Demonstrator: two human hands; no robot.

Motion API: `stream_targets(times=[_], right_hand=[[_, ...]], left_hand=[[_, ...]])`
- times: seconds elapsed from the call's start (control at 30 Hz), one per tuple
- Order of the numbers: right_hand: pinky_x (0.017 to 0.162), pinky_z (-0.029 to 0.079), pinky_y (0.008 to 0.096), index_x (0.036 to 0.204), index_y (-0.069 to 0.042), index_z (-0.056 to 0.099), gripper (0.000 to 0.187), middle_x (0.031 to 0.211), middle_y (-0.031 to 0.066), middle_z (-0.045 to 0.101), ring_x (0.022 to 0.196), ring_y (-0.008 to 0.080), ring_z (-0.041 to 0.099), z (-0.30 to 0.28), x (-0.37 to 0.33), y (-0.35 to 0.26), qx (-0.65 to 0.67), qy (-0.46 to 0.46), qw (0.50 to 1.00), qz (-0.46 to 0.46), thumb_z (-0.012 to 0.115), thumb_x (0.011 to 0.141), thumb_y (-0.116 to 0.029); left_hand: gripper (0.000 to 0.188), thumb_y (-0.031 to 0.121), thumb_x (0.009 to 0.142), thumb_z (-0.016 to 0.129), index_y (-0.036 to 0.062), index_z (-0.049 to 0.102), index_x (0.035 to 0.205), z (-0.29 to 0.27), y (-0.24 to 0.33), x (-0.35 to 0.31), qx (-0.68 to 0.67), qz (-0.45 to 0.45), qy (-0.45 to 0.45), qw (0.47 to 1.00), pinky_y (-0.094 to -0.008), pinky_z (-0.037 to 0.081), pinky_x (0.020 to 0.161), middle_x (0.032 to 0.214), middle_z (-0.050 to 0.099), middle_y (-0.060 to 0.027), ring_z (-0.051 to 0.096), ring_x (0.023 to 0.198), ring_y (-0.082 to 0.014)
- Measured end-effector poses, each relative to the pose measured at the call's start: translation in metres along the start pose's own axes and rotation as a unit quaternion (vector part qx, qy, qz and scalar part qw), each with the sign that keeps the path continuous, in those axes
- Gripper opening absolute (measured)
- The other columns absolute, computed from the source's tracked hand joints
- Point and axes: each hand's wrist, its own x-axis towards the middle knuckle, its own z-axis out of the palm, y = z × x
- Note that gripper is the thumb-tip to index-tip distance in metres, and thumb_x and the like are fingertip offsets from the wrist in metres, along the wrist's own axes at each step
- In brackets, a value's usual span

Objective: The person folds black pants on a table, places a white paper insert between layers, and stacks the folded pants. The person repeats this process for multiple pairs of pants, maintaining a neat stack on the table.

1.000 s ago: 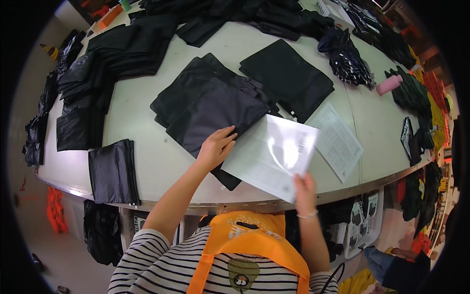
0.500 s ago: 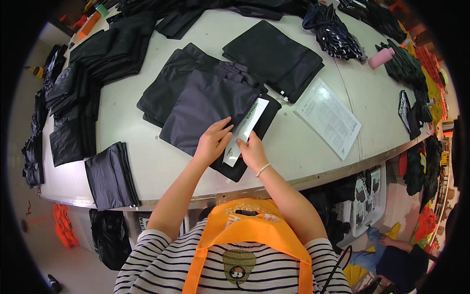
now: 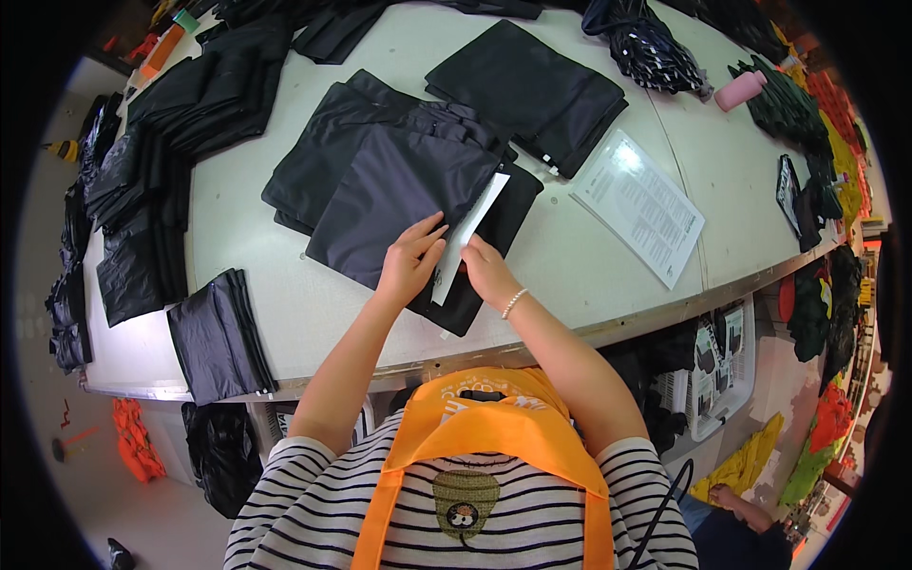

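Dark folded cloth [image 3: 399, 185]: lies in the middle of the worktop [image 3: 570, 275], aslant, its near right edge toward both hands.
White card [image 3: 483, 211]: runs along the right edge of the dark folded cloth, seen nearly edge-on as a narrow strip; whether its far side is tucked into the cloth cannot be told.
Right hand [image 3: 487, 270]: just right of the dark folded cloth, grip closed on the white card, thumb uppermost; a pale beaded bracelet [image 3: 514, 303] circles the wrist.
Left hand [image 3: 408, 263]: on the near right part of the dark folded cloth, fingers stretched beside the card; whether its grip pinches the fabric cannot be told.
Black layers [image 3: 313, 147]: under the dark folded cloth, showing past its left side.
Black folded stack [image 3: 527, 90]: beyond the dark folded cloth, to its right.
Printed sheet [image 3: 641, 204]: flat, right of the dark folded cloth.
Small black pile [image 3: 217, 337]: left of the dark folded cloth and nearer the person.
Pink bottle [image 3: 740, 91]: far right of the dark folded cloth.
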Motion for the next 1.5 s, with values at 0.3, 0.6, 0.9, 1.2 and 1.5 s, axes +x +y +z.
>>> stream_targets(times=[0.3,0.6,0.9,1.2,1.5], right_hand=[[0.11,0.027,0.0406,0.092,-0.006,0.072,0.02,0.11,0.01,0.064,0.114,0.0254,0.052,-0.046,0.02,-0.016,-0.661,-0.036,0.663,-0.35,0.059,0.077,-0.01],[0.088,0.035,0.0383,0.078,-0.01,0.064,0.009,0.086,0.0038,0.058,0.091,0.0219,0.054,-0.073,-0.034,-0.085,-0.567,-0.198,0.725,-0.337,0.065,0.074,-0.017],[0.103,0.031,0.043,0.111,-0.002,0.06,0.037,0.119,0.013,0.052,0.121,0.0292,0.044,-0.063,-0.026,-0.057,-0.63,0.062,0.698,-0.336,0.066,0.076,-0.011],[0.07,0.048,0.0265,0.128,-0.002,0.045,0.061,0.11,0.005,0.06,0.088,0.0124,0.059,-0.029,-0.038,0.054,0.334,0.06,0.925,0.173,0.073,0.084,-0.034],[0.077,0.048,0.037,0.098,0.004,0.061,0.022,0.091,0.0173,0.068,0.081,0.0234,0.062,-0.05,-0.004,0.03,-0.125,0.311,0.938,-0.094,0.057,0.089,-0.016]], left_hand=[[0.046,0.009,0.089,0.054,0.0088,0.05,0.135,0.0,0.004,0.006,0.035,0.021,-0.084,0.996,-0.039,0.033,0.108,0.144,0.042,-0.0166,0.04,0.132,-0.0346],[0.042,0.03,0.093,0.053,0.0333,0.051,0.135,0.011,-0.007,-0.005,0.287,0.022,-0.158,0.945,-0.056,0.024,0.11,0.153,0.023,-0.0157,0.025,0.139,-0.0392],[0.044,0.025,0.086,0.064,0.0301,0.058,0.128,0.013,0.011,-0.001,0.31,0.053,-0.192,0.93,-0.0595,0.026,0.108,0.151,0.03,-0.0102,0.029,0.139,-0.0306],[0.07,0.033,0.088,0.06,0.015,0.03,0.148,-0.007,-0.019,-0.01,0.15,-0.056,-0.041,0.986,-0.0504,0.014,0.114,0.156,0.019,-0.0132,0.018,0.144,-0.0323],[0.062,0.022,0.084,0.067,0.0078,0.043,0.139,-0.006,-0.013,-0.009,0.051,-0.018,0.095,0.994,-0.0441,0.031,0.109,0.144,0.04,-0.0168,0.037,0.133,-0.0347]])
